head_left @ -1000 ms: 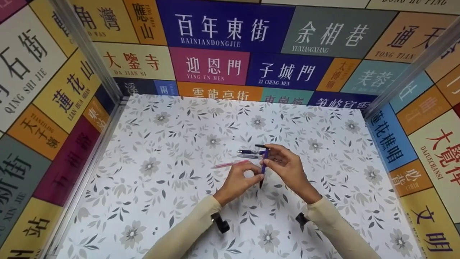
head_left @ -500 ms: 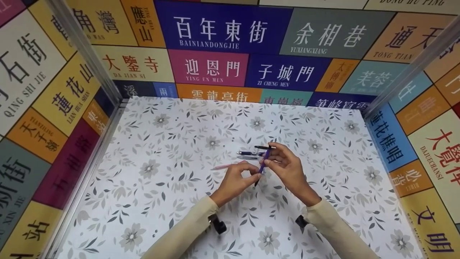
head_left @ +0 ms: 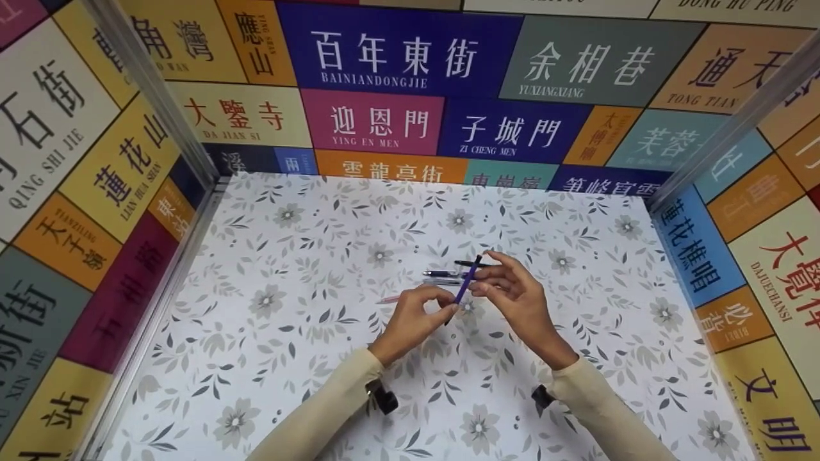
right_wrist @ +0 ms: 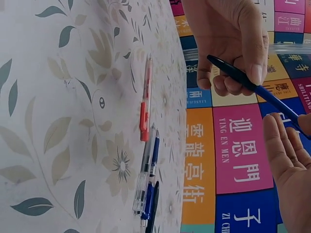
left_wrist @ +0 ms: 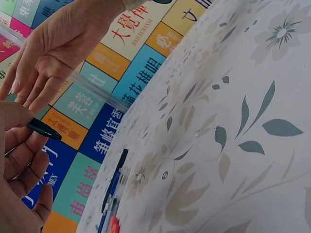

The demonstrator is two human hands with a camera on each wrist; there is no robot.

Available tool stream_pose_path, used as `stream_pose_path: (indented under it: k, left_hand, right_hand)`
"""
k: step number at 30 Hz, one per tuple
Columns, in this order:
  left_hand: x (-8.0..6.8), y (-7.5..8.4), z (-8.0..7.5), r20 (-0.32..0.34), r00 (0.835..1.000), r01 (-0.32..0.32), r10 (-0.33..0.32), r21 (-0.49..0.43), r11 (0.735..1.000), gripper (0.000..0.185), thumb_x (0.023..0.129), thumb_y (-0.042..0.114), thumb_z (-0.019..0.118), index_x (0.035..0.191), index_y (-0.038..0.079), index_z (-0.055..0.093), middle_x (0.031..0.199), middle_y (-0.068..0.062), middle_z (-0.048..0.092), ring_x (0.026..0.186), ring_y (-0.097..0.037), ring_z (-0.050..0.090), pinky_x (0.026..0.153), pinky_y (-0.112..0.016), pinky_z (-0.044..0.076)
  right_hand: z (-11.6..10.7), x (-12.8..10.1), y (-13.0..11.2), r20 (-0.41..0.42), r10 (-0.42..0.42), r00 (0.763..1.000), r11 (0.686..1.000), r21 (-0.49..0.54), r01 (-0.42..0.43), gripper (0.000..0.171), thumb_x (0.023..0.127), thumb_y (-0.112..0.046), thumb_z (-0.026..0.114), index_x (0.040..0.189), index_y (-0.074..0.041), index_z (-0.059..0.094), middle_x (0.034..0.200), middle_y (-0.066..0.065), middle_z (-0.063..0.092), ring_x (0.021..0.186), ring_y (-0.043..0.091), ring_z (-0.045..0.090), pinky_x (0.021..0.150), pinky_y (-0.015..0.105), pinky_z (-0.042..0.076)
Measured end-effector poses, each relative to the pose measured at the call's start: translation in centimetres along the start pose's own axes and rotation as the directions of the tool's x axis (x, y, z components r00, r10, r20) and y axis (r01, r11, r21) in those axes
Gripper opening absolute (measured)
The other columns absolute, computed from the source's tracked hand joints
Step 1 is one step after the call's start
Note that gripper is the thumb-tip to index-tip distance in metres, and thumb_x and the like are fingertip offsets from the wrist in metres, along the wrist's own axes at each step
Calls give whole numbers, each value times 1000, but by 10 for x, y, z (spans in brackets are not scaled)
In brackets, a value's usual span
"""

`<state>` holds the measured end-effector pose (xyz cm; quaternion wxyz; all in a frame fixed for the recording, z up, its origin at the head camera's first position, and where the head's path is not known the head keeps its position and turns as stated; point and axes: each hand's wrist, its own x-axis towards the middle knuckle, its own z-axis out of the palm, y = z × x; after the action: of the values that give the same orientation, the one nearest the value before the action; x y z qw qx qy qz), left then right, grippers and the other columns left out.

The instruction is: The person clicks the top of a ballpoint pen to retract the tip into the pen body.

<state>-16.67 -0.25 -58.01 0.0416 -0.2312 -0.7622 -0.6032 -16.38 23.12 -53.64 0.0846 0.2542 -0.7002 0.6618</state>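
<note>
My left hand [head_left: 418, 320] pinches a blue-purple pen [head_left: 466, 285] between thumb and fingers, near its dark lower end. The pen slants up to the right, off the table. In the right wrist view the dark end of the pen [right_wrist: 233, 73] sticks out past the left hand [right_wrist: 233, 39]. My right hand [head_left: 517, 304] is at the pen's upper part, fingers loosely extended, with fingertips close beside it; firm contact is hard to make out. The left wrist view shows the right hand [left_wrist: 60, 43] with its fingers reaching down above the left hand [left_wrist: 24, 170].
Behind the hands lie a black pen [head_left: 467, 263], a dark blue pen [head_left: 439, 274], a clear pen [head_left: 441, 282] and a red-pink pen [right_wrist: 145, 116]. They rest on a flower-patterned tabletop [head_left: 320, 384]. Sign-covered panels [head_left: 371, 118] stand at the back and sides.
The pen has tilted further, its lower end swinging left. My left hand has shifted slightly left, and the right thumb and index finger have eased away from the pen.
</note>
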Motion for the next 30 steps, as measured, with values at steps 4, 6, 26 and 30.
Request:
stream_pose_path:
  k: [4, 6, 26, 30]
  left_hand:
    - [-1, -3, -5, -8, 1000, 0, 1, 16, 1000, 5, 97, 7, 83, 101, 9, 84, 92, 2, 76, 91, -14, 69, 89, -46, 58]
    - [-2, -5, -8, -7, 1000, 1, -1, 22, 1000, 5, 97, 7, 84, 102, 8, 84, 93, 1, 77, 91, -13, 69, 88, -47, 59]
    - [-9, -24, -43, -10, 998, 62, -62, 73, 995, 6, 97, 6, 83, 103, 6, 84, 97, 0, 78, 95, -17, 70, 94, -52, 60]
    - [-11, -27, -49, -12, 997, 71, -70, 71, 995, 7, 98, 6, 82, 103, 3, 84, 100, -1, 79, 97, -17, 71, 93, -51, 61]
  right_hand:
    - [-5, -3, 3, -17, 0, 1000, 1000, -8, 0, 59, 102, 16, 67, 158, 7, 50, 121, 42, 64, 106, 29, 78, 89, 39, 64]
    - [-7, -4, 4, -31, 6, 1000, 1000, -14, -6, 59, 102, 15, 67, 157, 7, 51, 121, 41, 64, 106, 28, 78, 89, 39, 64]
    - [-45, -28, 28, -127, 42, 991, 999, -17, -45, 42, 101, 19, 64, 143, 16, 58, 118, 41, 64, 105, 25, 78, 87, 35, 64]
    - [-52, -32, 32, -140, 52, 989, 998, -36, -58, 39, 101, 18, 65, 140, 17, 61, 117, 42, 64, 103, 24, 78, 87, 35, 64]
